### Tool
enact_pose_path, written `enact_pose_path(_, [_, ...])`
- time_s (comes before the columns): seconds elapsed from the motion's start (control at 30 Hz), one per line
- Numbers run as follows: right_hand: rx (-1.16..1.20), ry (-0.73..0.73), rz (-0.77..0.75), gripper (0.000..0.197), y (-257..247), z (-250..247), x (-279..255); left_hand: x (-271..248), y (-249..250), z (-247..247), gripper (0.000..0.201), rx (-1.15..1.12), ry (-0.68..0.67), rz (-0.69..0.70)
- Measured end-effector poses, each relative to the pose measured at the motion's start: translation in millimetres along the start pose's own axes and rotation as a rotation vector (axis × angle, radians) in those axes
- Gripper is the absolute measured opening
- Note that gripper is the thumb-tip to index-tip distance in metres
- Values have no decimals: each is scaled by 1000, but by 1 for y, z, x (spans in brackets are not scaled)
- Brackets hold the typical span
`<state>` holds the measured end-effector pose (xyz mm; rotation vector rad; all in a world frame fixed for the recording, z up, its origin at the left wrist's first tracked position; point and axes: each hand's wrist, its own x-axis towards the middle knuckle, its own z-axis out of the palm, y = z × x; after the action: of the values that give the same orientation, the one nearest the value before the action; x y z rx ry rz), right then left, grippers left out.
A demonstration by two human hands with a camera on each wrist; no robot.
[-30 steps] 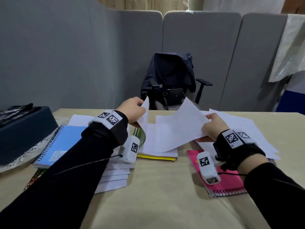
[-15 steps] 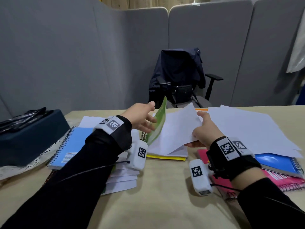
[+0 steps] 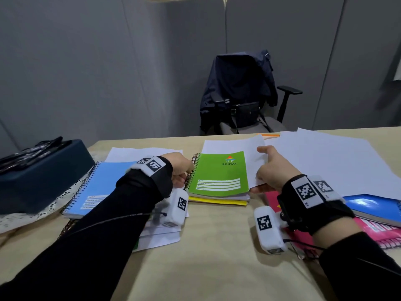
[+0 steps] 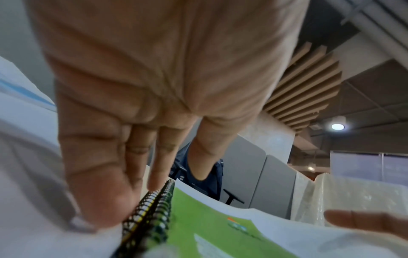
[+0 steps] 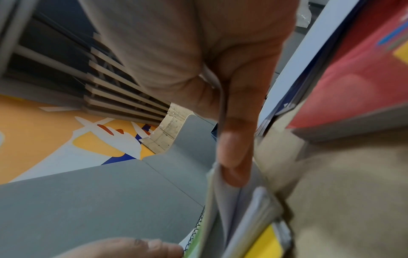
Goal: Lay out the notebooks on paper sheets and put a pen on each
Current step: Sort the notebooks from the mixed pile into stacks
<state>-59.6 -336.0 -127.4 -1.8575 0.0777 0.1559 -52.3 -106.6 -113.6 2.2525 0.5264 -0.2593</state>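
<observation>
A green spiral notebook (image 3: 219,172) lies flat in the middle of the table, on a white paper sheet (image 3: 249,148) that tops a yellow notebook (image 3: 217,202). My left hand (image 3: 180,168) rests with straight fingers against the green notebook's spiral binding (image 4: 150,218). My right hand (image 3: 269,170) pinches the right edge of that sheet (image 5: 229,200) between thumb and fingers. A light blue notebook (image 3: 102,187) lies on sheets at the left. A pink notebook (image 3: 379,231) and a blue notebook (image 3: 375,207) lie at the right, under my right wrist.
Loose white sheets (image 3: 336,161) spread over the right back of the table. A dark box (image 3: 39,170) with black pens on top stands at the far left on a lace cloth. An office chair (image 3: 245,94) with a jacket stands behind the table.
The green notebook, tilted up in my left hand half a second ago, now lies flat on the sheet. My right hand has brought the sheet down under it.
</observation>
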Motion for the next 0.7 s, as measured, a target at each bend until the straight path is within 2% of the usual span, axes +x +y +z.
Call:
enact_pose_path(0.1, [-27,-21,14,69,1,1,0,1,2,3,18,46,12,8])
enact_pose_path(0.3, [-83,-38,16,68,-1,1,-3,-9,11,9,34,343,65,75])
enact_pose_path(0.43, [-105,-45,14,66,-1,0,-4,-16,18,10,38,443,67,76])
enact_pose_path(0.57, [-138,-46,6,65,-2,-2,-6,-22,22,8,43,362,49,53])
enact_pose_path(0.7, [-88,-63,45,65,-1,0,-5,-23,22,10,38,158,23,23])
